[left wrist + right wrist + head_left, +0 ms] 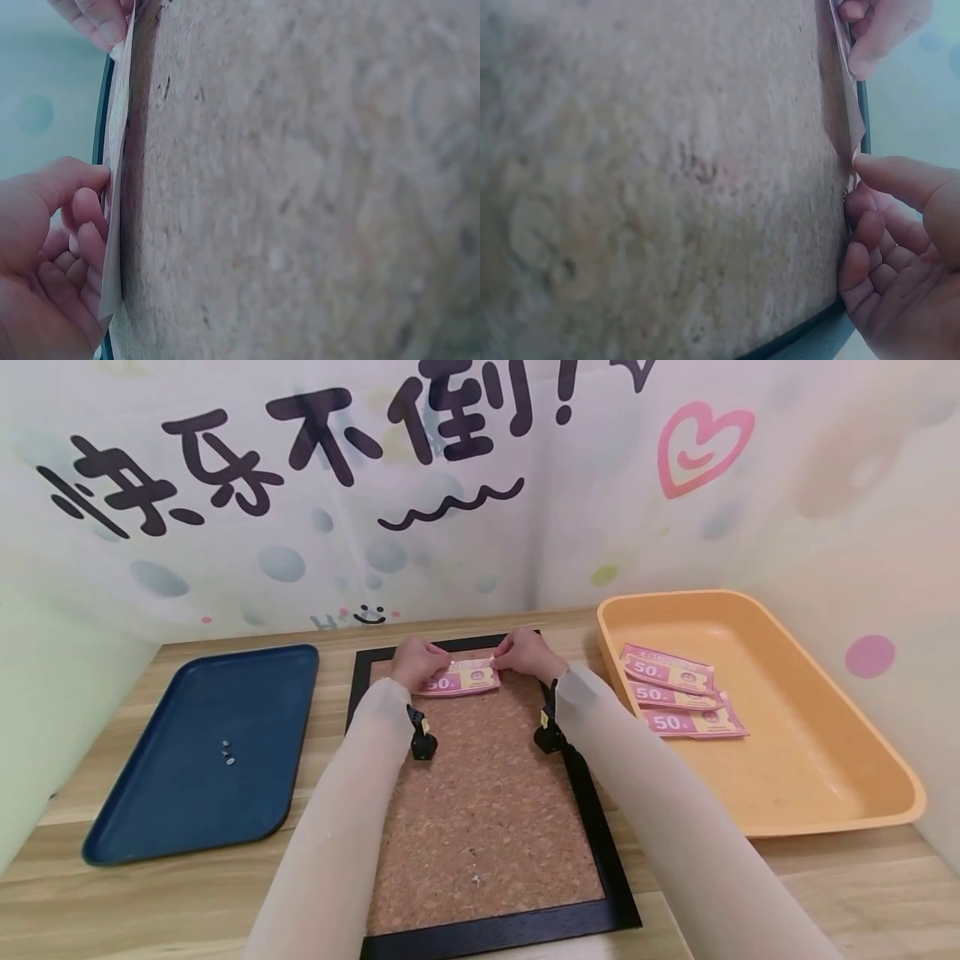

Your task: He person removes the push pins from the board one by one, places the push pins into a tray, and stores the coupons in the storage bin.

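A pink and yellow paper coupon printed with "50" lies against the upper part of a black-framed cork board. My left hand holds its left part near the top edge; in the left wrist view the thumb meets the paper, whose lower edge stands slightly off the cork. At the upper right corner, my right hand pinches the coupon between thumb and forefinger. A tiny bright spot shows beside the left fingertips; its kind is unclear.
On the left lies a blue tray with a few small metallic tacks. An orange bin on the right holds more 50 coupons. A printed cloth hangs behind the wooden table.
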Demonstrator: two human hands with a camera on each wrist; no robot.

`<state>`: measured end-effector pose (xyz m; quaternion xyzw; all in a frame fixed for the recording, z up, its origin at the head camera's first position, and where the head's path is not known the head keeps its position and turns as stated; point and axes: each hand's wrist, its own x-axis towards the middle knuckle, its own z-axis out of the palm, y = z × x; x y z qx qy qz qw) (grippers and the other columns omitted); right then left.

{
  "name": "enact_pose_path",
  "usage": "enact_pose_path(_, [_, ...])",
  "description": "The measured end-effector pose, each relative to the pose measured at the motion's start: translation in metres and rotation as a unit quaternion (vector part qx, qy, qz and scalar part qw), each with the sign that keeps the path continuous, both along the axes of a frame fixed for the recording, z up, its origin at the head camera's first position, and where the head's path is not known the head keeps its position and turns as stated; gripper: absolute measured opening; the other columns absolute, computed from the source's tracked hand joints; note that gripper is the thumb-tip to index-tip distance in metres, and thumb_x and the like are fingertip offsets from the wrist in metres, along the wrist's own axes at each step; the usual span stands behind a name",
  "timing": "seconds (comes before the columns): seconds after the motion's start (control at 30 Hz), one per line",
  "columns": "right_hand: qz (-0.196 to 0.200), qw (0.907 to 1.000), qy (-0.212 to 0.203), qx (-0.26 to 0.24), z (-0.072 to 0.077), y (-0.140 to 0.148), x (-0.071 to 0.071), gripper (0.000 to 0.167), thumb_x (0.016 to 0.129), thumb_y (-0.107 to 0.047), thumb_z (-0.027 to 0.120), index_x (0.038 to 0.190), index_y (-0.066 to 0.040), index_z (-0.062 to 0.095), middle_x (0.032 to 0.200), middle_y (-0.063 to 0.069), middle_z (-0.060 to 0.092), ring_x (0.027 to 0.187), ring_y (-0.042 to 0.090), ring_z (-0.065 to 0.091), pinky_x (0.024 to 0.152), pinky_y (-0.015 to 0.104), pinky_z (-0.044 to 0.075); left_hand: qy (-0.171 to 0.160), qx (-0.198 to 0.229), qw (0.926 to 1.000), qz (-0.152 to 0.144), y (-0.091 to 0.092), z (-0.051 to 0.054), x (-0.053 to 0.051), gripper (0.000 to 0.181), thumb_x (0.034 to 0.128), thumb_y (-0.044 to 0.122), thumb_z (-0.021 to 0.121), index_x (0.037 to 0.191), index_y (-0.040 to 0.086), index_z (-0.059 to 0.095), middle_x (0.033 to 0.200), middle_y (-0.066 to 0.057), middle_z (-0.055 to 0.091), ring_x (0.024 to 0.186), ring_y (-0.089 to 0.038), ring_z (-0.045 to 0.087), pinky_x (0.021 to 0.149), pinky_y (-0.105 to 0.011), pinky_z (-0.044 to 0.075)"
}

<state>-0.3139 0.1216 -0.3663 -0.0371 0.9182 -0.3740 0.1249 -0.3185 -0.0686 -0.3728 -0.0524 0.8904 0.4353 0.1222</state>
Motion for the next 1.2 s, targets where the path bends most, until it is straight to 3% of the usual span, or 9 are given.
enact_pose_path(0.2, [-0.005, 1.0000, -0.001, -0.006, 0.0004, -0.0014, 0.0005, 0.017, 0.085, -0.012, 0.066, 0.096, 0.001, 0.064, 0.096, 0.012, 0.060, 0.081, 0.019, 0.049, 0.066, 0.024, 0.039, 0.003, 0.013, 0.9999, 0.004, -0.0030, -0.0011, -0.0017, 0.020, 0.0849, 0.018, 0.065, 0.094, 0.001, 0.070, 0.065, -0.004, 0.057, 0.054, -0.013, 0.049, 0.047, -0.021, 0.037])
enact_pose_path(0.67, [0.000, 0.9999, 0.008, -0.009, -0.0005, -0.0022, 0.0026, 0.016, 0.084, -0.010, 0.066, 0.095, 0.001, 0.066, 0.097, 0.013, 0.062, 0.082, 0.019, 0.051, 0.068, 0.025, 0.041, 0.013, -0.012, 0.9998, 0.003, -0.0038, -0.0040, -0.0021, 0.019, 0.0829, 0.020, 0.067, 0.087, 0.002, 0.071, 0.058, -0.002, 0.056, 0.052, -0.013, 0.049, 0.045, -0.023, 0.036])
enact_pose_path(1.2, [-0.013, 0.9999, 0.009, -0.007, -0.0006, -0.0028, 0.0034, 0.014, 0.084, -0.012, 0.067, 0.091, 0.000, 0.066, 0.091, 0.011, 0.061, 0.078, 0.019, 0.049, 0.064, 0.025, 0.039, -0.004, -0.027, 0.9996, 0.005, -0.0001, 0.0002, 0.0008, 0.025, 0.0830, 0.025, 0.065, 0.095, 0.004, 0.071, 0.090, -0.008, 0.066, 0.073, -0.018, 0.056, 0.057, -0.024, 0.041])
